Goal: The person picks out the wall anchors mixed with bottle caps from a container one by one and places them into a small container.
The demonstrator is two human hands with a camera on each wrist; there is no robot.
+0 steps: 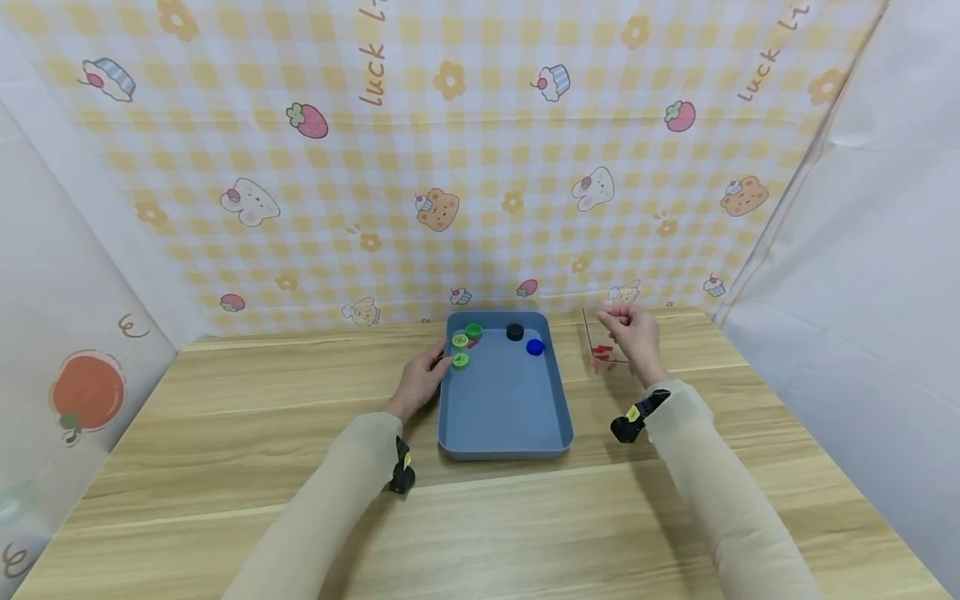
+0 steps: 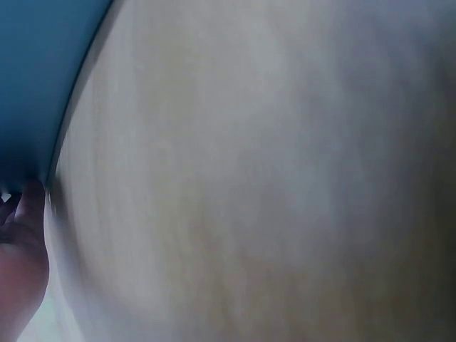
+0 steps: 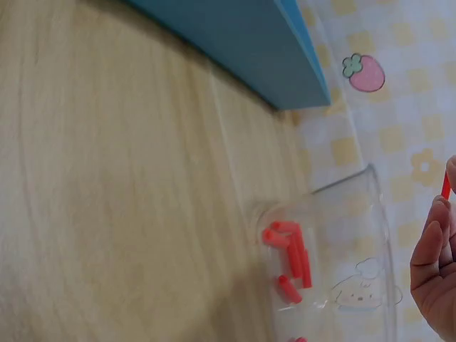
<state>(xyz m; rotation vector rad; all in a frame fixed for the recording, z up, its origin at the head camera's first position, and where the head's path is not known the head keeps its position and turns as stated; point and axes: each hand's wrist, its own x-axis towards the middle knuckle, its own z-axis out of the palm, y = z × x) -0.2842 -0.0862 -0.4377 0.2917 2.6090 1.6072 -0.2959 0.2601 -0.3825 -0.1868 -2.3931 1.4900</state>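
My left hand (image 1: 421, 379) holds the blue-grey tray (image 1: 506, 417) by its left wall, with fingertips right at the rim. In the left wrist view, part of that hand (image 2: 21, 249) shows against the tray's outer side. Over a clear plastic box (image 3: 342, 192) to the right of the tray, my right hand (image 1: 633, 333) pinches a small red tube piece (image 3: 446, 187) between thumb and fingertips. Several similar red tube pieces (image 3: 294, 253) lie at the bottom of the box. Inside the tray, a red piece (image 1: 472, 342) lies beside the green caps (image 1: 461, 360).
A black cap (image 1: 514, 332) and a blue cap (image 1: 535, 347) sit in the tray's far right part. The wooden table (image 1: 300, 433) ends at a checked cloth backdrop (image 1: 480, 167) behind the tray and box. White cloth hangs at both sides.
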